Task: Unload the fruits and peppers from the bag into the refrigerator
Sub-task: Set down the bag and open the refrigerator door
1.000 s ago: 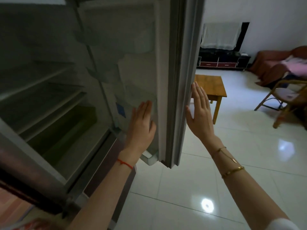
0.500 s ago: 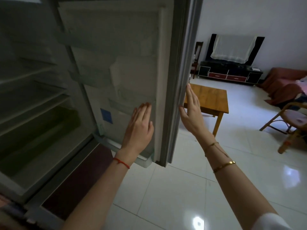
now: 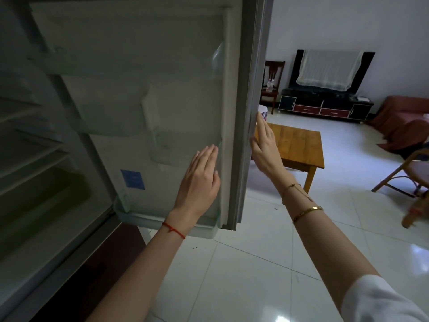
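Note:
The refrigerator stands open, with its shelves [image 3: 30, 156] at the left and a greenish drawer [image 3: 46, 194] below them. Its door [image 3: 144, 94] is swung wide, the inner side facing me. My left hand [image 3: 199, 182] lies flat on the inner face of the door near the seal, fingers together. My right hand [image 3: 264, 147] rests flat against the door's outer edge, palm toward the door. Neither hand holds anything. No bag, fruit or pepper is in view.
A low wooden table [image 3: 299, 147] stands just behind the door edge. Farther back are a TV stand [image 3: 325, 108], a wooden chair [image 3: 272, 84], a reddish sofa [image 3: 404, 119] and a rattan chair [image 3: 408, 175]. The floor [image 3: 267, 263] is glossy white tile.
The view has swung right, so the shelves slid left and more of the inner door shows. Both hands stay flat on the door, one on each side of its edge.

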